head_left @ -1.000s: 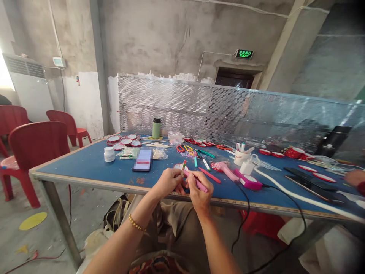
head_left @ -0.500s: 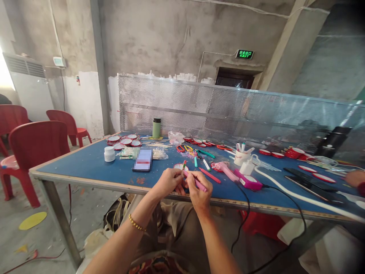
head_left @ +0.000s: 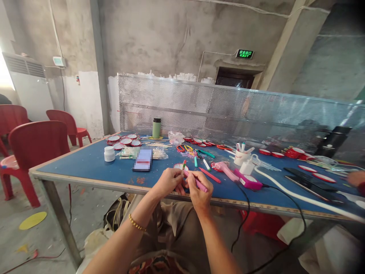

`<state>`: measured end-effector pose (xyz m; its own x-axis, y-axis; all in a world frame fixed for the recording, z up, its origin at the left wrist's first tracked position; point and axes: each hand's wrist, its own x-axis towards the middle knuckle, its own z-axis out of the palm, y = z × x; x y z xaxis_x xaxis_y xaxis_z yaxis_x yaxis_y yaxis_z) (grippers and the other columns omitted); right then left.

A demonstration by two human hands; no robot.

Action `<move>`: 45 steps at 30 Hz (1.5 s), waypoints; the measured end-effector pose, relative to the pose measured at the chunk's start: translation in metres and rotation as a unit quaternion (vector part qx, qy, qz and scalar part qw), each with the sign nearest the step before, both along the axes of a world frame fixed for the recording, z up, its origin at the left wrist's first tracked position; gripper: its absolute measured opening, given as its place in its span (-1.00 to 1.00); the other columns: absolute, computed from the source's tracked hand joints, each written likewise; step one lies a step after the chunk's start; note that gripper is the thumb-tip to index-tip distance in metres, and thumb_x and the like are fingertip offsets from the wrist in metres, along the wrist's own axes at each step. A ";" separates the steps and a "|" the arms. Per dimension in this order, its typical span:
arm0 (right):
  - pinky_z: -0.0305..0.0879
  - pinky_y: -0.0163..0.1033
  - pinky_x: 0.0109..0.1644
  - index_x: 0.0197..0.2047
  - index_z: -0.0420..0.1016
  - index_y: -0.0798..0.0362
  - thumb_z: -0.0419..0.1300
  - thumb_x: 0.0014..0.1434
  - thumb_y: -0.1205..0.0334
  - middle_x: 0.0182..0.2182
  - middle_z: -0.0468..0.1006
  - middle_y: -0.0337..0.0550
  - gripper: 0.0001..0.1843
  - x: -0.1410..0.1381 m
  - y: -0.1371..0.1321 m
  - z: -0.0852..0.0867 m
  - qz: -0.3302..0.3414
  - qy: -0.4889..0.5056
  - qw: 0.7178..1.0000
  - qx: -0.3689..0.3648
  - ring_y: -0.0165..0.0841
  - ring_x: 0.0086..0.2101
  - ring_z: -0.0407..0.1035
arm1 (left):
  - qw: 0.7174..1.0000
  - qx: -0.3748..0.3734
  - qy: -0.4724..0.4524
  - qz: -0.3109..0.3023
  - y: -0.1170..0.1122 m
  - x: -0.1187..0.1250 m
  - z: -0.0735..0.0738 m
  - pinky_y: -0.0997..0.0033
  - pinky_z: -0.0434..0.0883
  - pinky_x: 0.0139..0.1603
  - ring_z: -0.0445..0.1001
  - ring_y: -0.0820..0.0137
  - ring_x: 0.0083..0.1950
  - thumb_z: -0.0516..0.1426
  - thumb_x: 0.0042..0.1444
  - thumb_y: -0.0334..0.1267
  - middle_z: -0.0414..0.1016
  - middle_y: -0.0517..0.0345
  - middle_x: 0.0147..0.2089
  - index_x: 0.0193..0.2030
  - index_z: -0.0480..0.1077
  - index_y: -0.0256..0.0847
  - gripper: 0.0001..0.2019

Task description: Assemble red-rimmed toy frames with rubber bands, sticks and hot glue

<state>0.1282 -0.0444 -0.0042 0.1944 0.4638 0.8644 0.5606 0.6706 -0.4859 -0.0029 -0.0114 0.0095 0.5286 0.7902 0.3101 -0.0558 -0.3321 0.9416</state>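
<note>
Near the right half of the worktop (head_left: pixel 85 163), a white cup (head_left: pixel 242 157) stands upright with pens and markers in it, their tops above the rim; towards the left end stands a lidded white jar (head_left: pixel 109 155), its contents hidden, and by the far edge a green bottle (head_left: pixel 156 128) with a black cap. Clear packs (head_left: pixel 160 153) full of thin pale sticks lie beside a phone (head_left: pixel 142 160), while a crumpled plastic bag (head_left: pixel 176 137) sits nearer the far edge, its filling hard to make out. Just above the middle of the near edge, the right hand (head_left: pixel 201 193) grips a pink pen (head_left: pixel 202 186), slim, smooth and tilted, and the left hand (head_left: pixel 170 180) pinches a small stick (head_left: pixel 184 165) with a red and green upper end, standing almost upright. The pen's tip and the stick's lower part are covered by fingers, so whether they touch cannot be told. A red-rimmed white disc (head_left: pixel 179 166) is partly hidden behind the hands; at the far right, a blurred rounded shape (head_left: pixel 357 177) is cut off
</note>
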 end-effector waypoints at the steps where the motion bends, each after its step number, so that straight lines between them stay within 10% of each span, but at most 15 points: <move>1: 0.29 -0.35 -0.44 -0.40 0.44 0.05 0.12 0.27 0.23 -0.59 0.45 -0.29 -0.80 0.000 0.000 0.000 0.000 -0.006 1.000 0.002 -0.44 -0.60 0.34 | 1.000 -0.003 -0.002 -0.002 0.000 0.000 0.000 0.61 0.35 -0.62 0.53 0.44 -0.57 0.06 0.14 -0.07 0.46 0.18 -0.51 -0.41 0.31 -0.27 -0.72; 45: 0.31 -0.34 -0.45 -0.37 0.45 0.06 0.12 0.27 0.23 -0.58 0.46 -0.27 -0.81 0.000 0.003 -0.003 0.002 0.009 1.000 0.006 -0.44 -0.59 0.35 | 1.000 -0.004 -0.009 0.001 0.000 0.001 -0.001 0.62 0.32 -0.63 0.52 0.45 -0.58 0.07 0.15 -0.01 0.45 0.20 -0.51 -0.41 0.28 -0.25 -0.68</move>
<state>0.1284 -0.0417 -0.0075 0.2081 0.4537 0.8665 0.5494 0.6788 -0.4873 -0.0020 -0.0111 0.0087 0.5217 0.7938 0.3126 -0.0719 -0.3242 0.9432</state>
